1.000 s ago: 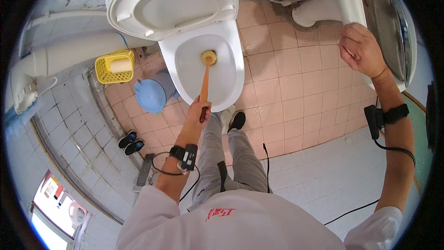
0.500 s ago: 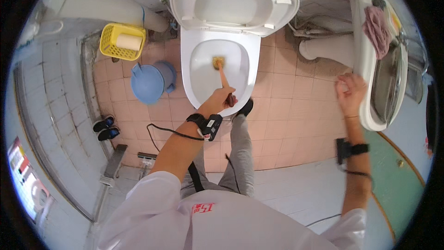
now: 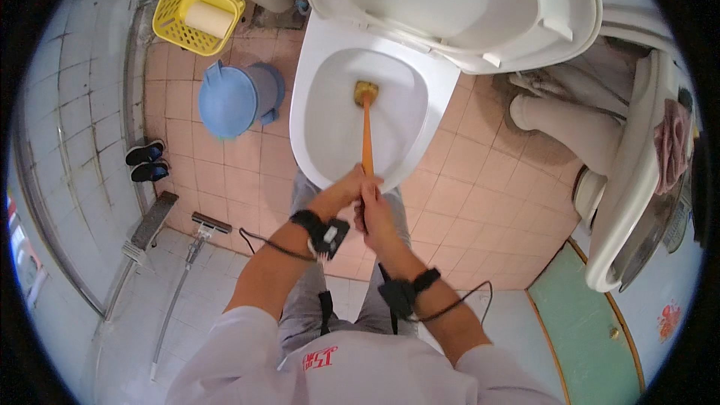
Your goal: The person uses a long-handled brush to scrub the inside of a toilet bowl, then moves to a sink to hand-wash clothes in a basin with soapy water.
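Note:
A toilet brush with a long orange handle (image 3: 367, 139) and a rough yellowish head (image 3: 366, 93) reaches into the white toilet bowl (image 3: 319, 112). Its head is at the back of the bowl, near the drain. My left hand (image 3: 348, 186) is closed around the lower end of the handle at the bowl's front rim. Right beside it, my right hand (image 3: 375, 211) also wraps the handle end, its fingers partly hidden. The raised toilet seat and lid (image 3: 450, 11) lean back behind the bowl.
Left of the toilet stand a blue lidded bin (image 3: 231, 103) and a yellow basket (image 3: 166, 19) holding a pale roll. Dark shoes (image 3: 146, 161) and a squeegee (image 3: 202, 232) lie farther left. A washbasin (image 3: 622, 195) with a mauve cloth (image 3: 670, 146) is at the right.
My right hand has come from beside the washbasin to the brush handle and closed on it. My left hand stays on the handle. The view has turned and shifted.

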A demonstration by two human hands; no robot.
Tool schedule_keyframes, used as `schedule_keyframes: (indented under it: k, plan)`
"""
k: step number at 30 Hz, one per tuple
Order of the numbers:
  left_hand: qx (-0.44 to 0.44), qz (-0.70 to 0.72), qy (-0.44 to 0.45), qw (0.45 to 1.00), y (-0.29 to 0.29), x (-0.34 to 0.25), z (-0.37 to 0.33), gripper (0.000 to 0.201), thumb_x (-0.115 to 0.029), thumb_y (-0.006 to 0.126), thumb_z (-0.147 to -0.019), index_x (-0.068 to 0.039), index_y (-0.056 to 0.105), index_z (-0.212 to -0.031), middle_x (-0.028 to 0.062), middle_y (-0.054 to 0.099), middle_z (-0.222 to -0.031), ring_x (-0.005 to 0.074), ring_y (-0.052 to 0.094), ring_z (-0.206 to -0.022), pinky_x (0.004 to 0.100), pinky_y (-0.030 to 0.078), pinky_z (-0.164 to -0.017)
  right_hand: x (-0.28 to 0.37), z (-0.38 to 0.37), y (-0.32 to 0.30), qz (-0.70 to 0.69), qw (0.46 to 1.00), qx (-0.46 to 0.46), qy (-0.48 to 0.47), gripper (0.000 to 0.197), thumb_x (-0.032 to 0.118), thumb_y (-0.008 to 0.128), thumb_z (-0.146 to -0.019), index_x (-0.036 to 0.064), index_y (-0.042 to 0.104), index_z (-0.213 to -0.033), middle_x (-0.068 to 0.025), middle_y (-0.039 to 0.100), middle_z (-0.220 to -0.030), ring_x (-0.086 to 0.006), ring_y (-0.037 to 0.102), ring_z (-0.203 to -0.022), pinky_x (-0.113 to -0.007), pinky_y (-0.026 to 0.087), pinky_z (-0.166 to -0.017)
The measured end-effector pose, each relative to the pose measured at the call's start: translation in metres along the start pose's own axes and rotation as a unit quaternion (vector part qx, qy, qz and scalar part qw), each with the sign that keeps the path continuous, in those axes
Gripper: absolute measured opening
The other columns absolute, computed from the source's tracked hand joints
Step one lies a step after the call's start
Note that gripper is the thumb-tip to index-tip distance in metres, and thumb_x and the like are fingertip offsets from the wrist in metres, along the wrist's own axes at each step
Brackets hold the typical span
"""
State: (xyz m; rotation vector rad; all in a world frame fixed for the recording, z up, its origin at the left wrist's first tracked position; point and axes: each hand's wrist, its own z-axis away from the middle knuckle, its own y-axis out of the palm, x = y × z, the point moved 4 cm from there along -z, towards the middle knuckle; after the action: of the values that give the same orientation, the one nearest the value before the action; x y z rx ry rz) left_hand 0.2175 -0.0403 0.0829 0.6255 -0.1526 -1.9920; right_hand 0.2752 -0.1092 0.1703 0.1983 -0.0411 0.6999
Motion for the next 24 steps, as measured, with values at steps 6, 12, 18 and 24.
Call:
schedule_keyframes:
  k: [6, 12, 18, 24]
  plan:
    - [-0.036, -0.084, -0.007, 0.996, 0.001, 0.001, -0.016, 0.07, -0.023, 0.077, -0.073, 0.016, 0.039, -0.116, 0.0203, 0.06, -0.094, 0.0224, 0.062, -0.082, 0.0326, 0.053, -0.064, 0.008, 0.002, 0.0, -0.099, 0.995, 0.012, 0.002, 0.044, 0.056, 0.056, -0.096, 0.0133, 0.052, -0.088, 0.0012, 0.047, -0.067, -0.0089, 0.038, -0.046, -0.023, 0.03, -0.039]
    - [-0.062, -0.125, 0.008, 0.99, 0.007, -0.048, -0.02, 0.044, -0.021, 0.076, -0.072, 0.011, 0.055, -0.093, 0.0123, 0.061, -0.077, 0.0187, 0.059, -0.065, 0.0327, 0.049, -0.054, 0.053, 0.011, 0.015, -0.178, 0.982, 0.062, 0.034, 0.039, 0.047, 0.062, -0.096, 0.0116, 0.052, -0.084, 0.0013, 0.048, -0.07, -0.007, 0.039, -0.05, -0.02, 0.032, -0.043]
    - [-0.117, -0.121, 0.015, 0.986, 0.046, -0.068, 0.0, 0.072, -0.024, 0.079, -0.067, 0.022, 0.043, -0.108, 0.0256, 0.063, -0.089, 0.0306, 0.065, -0.077, 0.037, 0.054, -0.063, 0.078, 0.048, -0.003, -0.193, 0.979, 0.028, 0.066, 0.031, 0.038, 0.064, -0.097, 0.0112, 0.053, -0.087, 0.0016, 0.051, -0.071, -0.0057, 0.041, -0.052, -0.021, 0.033, -0.045]
    - [-0.031, 0.002, -0.01, 0.999, 0.032, -0.087, -0.017, 0.052, -0.017, 0.077, -0.069, 0.017, 0.048, -0.096, 0.018, 0.062, -0.073, 0.0229, 0.062, -0.061, 0.0349, 0.049, -0.048, 0.096, 0.024, 0.01, -0.158, 0.986, 0.02, 0.056, 0.03, 0.037, 0.064, -0.097, 0.0101, 0.054, -0.087, 0.0008, 0.053, -0.072, -0.006, 0.042, -0.052, -0.02, 0.033, -0.045]
